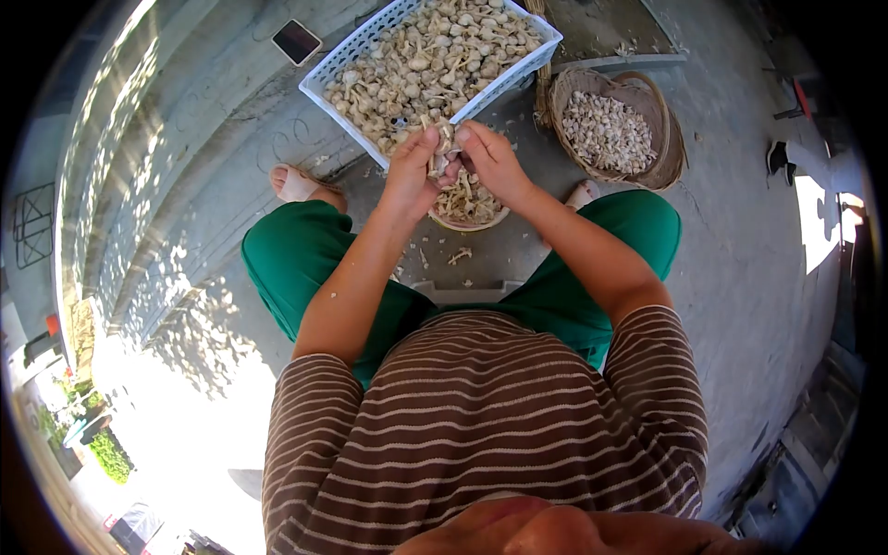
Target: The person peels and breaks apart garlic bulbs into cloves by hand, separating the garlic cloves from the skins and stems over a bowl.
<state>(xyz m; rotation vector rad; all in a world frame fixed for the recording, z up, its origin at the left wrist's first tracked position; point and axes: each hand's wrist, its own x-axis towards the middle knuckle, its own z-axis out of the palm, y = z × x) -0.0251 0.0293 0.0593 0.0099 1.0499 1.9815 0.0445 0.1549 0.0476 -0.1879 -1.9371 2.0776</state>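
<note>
Both my hands meet over the near edge of a blue-white plastic crate [529, 65] heaped with garlic bulbs [435, 55]. Between them is a garlic bulb [442, 148] with loose, papery skin. My left hand [410, 171] pinches it from the left side, and my right hand [495, 162] has its fingers closed on it from the right. Just below the hands stands a round bowl [462, 226] of dry skins and stalks, partly hidden by them. To the right, a woven basket [668, 153] holds many separated garlic cloves [606, 131].
A phone [296, 42] lies on the ledge left of the crate. Skin scraps [460, 255] are scattered on the floor between my feet. Another person's leg and dark shoe [780, 159] show at the far right. A bundle of straw [542, 92] stands between crate and basket.
</note>
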